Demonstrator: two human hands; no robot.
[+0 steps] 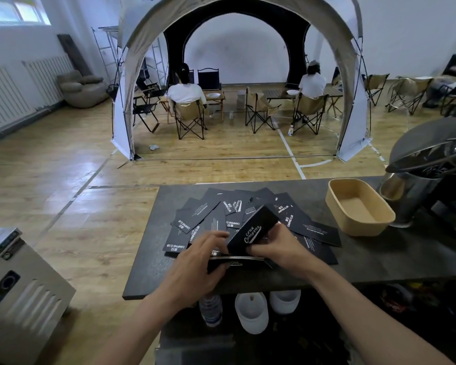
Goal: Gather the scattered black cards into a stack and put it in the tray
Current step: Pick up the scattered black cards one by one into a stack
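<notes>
Several black cards (195,216) with white print lie fanned out and overlapping on the dark tabletop (379,262). My right hand (277,246) grips one black card (253,229), tilted up above the pile. Under both hands, a thin stack of cards (237,260) lies flat near the front edge, and my left hand (200,255) is closed on its left end. An empty tan tray (358,206) stands to the right of the pile, apart from the cards.
A metal coffee machine with a dark hopper (432,164) stands right of the tray. A grey metal box (19,291) sits at lower left. A water bottle (211,309) and white cups (252,312) are under the table. Two seated people are far off in a tent (237,75).
</notes>
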